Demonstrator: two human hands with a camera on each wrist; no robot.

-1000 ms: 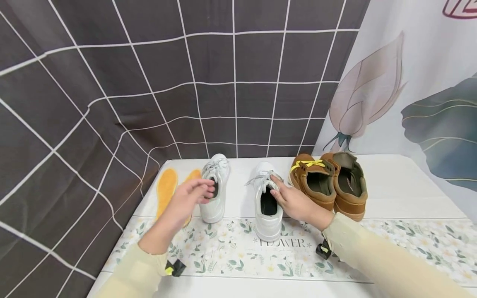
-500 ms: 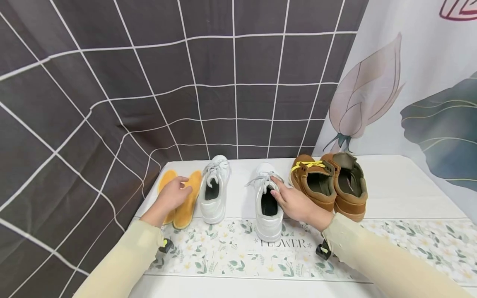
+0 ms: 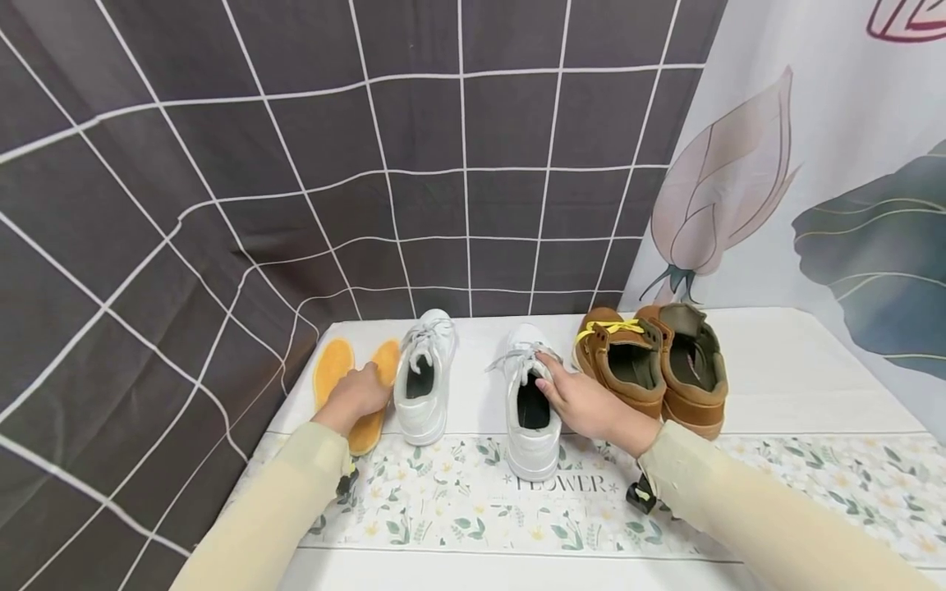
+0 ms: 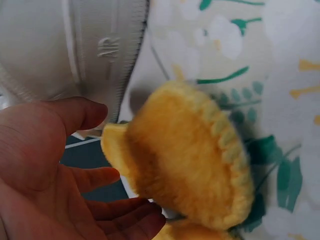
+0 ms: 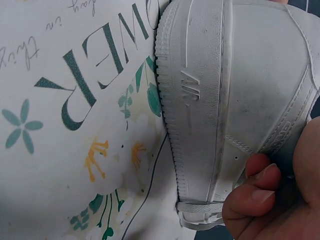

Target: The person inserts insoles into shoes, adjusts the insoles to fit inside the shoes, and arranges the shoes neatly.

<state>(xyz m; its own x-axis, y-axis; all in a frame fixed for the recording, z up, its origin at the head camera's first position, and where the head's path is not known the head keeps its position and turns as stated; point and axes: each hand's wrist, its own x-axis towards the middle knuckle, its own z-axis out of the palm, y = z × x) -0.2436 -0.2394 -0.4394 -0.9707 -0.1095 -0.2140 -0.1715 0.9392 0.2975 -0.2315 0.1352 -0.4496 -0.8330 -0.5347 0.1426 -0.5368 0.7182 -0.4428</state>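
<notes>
My left hand (image 3: 362, 392) is over the right-hand one of two yellow fuzzy insoles (image 3: 367, 431). In the left wrist view the thumb and fingers of the left hand (image 4: 65, 170) are spread apart beside that insole (image 4: 187, 155), the fingertips close to its edge. Whether they touch it I cannot tell. The second insole (image 3: 332, 365) lies to the left. My right hand (image 3: 587, 402) grips the right-hand white sneaker (image 3: 534, 455) by the side of its opening. Its curled fingers show against the sneaker's side (image 5: 200, 100) in the right wrist view.
Another white sneaker (image 3: 423, 419) stands just right of the insoles. Brown shoes (image 3: 695, 402), one with yellow laces (image 3: 617, 326), stand together at the right. A floral printed cloth (image 3: 458, 513) covers the table. Dark gridded fabric (image 3: 414, 197) hangs behind and to the left.
My left hand has moved from the left white sneaker to over the insoles, then lowered onto the right-hand one. The right hand keeps its hold on the other sneaker.
</notes>
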